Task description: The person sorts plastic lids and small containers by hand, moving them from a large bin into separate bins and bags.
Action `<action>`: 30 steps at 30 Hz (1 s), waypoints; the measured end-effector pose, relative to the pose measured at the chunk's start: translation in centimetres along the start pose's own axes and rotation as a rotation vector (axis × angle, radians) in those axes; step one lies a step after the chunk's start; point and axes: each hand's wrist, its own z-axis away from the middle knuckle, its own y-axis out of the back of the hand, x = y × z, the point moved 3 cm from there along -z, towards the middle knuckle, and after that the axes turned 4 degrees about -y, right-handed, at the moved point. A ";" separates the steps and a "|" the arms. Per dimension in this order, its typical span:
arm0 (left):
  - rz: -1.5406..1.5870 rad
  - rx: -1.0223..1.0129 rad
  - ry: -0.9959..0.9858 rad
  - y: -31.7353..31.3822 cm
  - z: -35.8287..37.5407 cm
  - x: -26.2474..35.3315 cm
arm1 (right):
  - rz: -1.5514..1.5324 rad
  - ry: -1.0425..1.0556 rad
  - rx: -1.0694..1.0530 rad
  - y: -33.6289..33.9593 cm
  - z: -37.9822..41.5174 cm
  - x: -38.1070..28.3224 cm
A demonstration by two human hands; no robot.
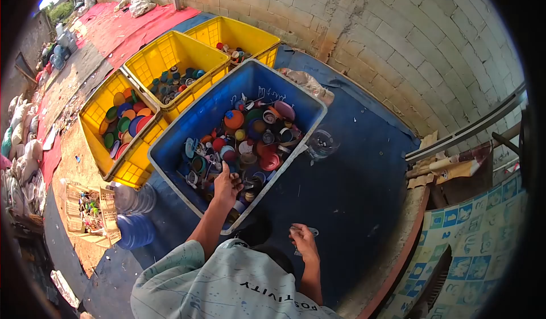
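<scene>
A large blue bin in front of me holds a mixed heap of plastic caps and lids in many colours. My left hand is over the bin's near side, close to the caps, its fingers apart with nothing visible between them. Outside the bin, to its near right, my right hand is closed on a small clear plastic piece, which sticks out past the fingers. Its exact kind is too small to make out.
Three yellow crates stand beyond and left of the blue bin: one with flat lids, one with darker caps, one at the back. A basket of small pieces sits left by a blue water jug. Clear plastic lies right.
</scene>
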 end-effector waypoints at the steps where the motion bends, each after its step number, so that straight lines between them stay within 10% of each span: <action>1: 0.045 0.035 0.033 0.0 -1.3 -0.9 | 0.037 0.003 -0.010 1.1 -1.4 -0.7; 16: 0.171 0.254 -0.115 -4.0 -4.9 -1.5 | 0.284 0.480 -0.044 8.4 -18.7 -25.3; 30: 0.508 0.716 -0.428 -8.6 -3.2 -3.9 | 0.897 0.706 -0.776 -1.7 -33.6 -37.3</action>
